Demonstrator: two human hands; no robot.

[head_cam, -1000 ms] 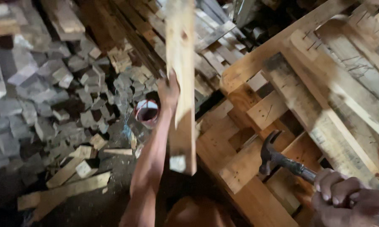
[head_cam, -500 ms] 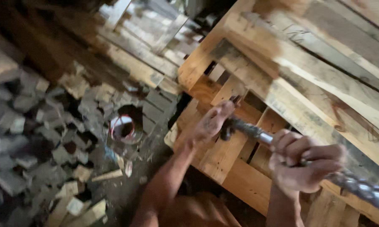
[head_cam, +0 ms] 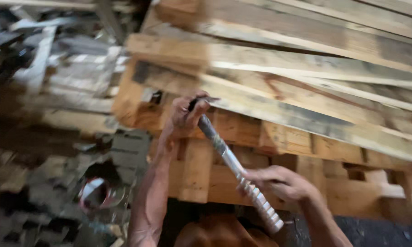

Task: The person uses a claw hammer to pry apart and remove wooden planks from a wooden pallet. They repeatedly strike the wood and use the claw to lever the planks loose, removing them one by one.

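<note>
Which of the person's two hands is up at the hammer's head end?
The left hand, up at the pallet; the right hand grips the hammer handle lower down.

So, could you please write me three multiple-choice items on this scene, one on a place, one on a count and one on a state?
1. Where is the left hand?
A. at the head end of the hammer, against the pallet
B. on the round can
C. hanging free

2. How many hands hold the hammer?
A. none
B. one
C. two

3. How does the hammer lie?
A. flat on the ground
B. slanted, head end up at the boards
C. hung on a wall

Answers: 1 A, its fingers wrap the top end by the boards; 2 C, the right hand grips the ribbed handle lower down; 3 B, the shaft runs diagonally upward.
</note>
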